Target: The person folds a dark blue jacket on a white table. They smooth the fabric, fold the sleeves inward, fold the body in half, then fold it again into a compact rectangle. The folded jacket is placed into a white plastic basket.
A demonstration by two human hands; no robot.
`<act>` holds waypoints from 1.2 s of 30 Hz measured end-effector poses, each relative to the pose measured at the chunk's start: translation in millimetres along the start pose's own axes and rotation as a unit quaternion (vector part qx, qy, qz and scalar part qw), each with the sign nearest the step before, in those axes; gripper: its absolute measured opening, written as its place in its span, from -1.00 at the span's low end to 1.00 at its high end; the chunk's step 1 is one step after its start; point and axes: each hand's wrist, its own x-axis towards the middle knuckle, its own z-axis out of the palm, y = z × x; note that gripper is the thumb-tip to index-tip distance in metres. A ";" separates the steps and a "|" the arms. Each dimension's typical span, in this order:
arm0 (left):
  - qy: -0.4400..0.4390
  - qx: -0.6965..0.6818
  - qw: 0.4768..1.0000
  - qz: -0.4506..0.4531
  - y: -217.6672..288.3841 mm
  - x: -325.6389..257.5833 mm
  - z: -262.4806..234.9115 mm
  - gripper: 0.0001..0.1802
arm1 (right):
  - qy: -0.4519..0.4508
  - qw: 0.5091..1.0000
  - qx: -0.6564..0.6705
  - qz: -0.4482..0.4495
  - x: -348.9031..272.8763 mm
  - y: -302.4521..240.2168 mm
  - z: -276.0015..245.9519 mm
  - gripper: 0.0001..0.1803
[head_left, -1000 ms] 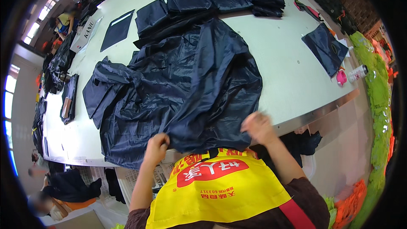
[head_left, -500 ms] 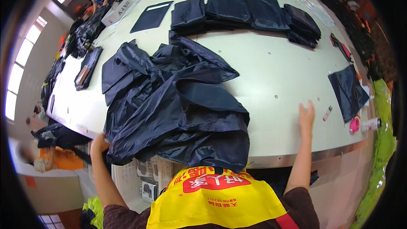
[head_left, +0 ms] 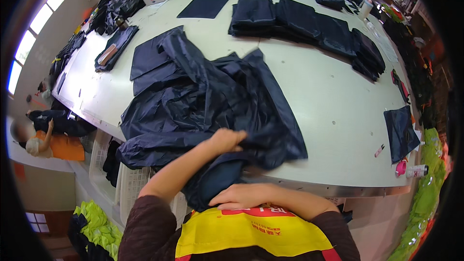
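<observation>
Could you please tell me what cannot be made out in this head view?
In the head view:
Left hand: blur at its fingertips hides exactly how it meets the dark cloth.
Right hand: its own back hides the palm and whatever lies beneath.
Table: far end cut off by the picture's top edge.
Small stick: too small to identify.

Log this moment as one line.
left hand: on dark cloth, grip unclear | right hand: at cloth's near edge, by yellow apron | cloth: rumpled on table | folded stacks: beyond
</observation>
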 end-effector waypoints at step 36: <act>0.601 -0.075 0.760 -0.237 -230.4 -358.1 -376.7 -0.55 | 0.451 0.728 -0.265 0.443 -149.8 -188.3 -207.2 -0.63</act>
